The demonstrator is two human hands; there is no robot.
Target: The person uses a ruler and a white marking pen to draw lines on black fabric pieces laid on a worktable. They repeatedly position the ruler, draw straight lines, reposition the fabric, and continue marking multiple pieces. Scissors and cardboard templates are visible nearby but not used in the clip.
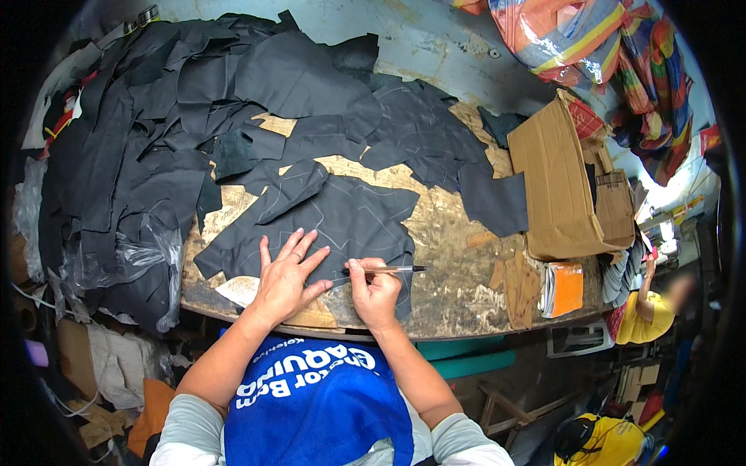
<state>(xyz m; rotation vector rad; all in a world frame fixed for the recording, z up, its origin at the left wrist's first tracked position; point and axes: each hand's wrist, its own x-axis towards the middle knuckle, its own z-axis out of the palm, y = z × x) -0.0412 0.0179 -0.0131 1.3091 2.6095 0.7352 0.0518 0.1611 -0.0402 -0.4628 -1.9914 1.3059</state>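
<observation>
A piece of black leather-like sheet (pixel 350 210) with pale drawn outlines lies in front of me on the worn wooden table (pixel 451 268). My left hand (pixel 289 272) rests flat on it, fingers spread, a ring on one finger. Just to its right, my right hand (pixel 373 291) is closed around a pen (pixel 400 269), which lies nearly level with one end pointing right. The pen's other end is mostly hidden by my fingers, close to the sheet. A flap of the sheet is folded over at its upper left.
Black sheets pile up at the left (pixel 132 155) and back. A cardboard box (pixel 556 186) stands at the right, with an orange-and-white stack (pixel 561 289) and a brown template-like piece (pixel 518 289) near it. Striped bags (pixel 559 39) hang at upper right. A person in yellow (pixel 646 317) sits beyond.
</observation>
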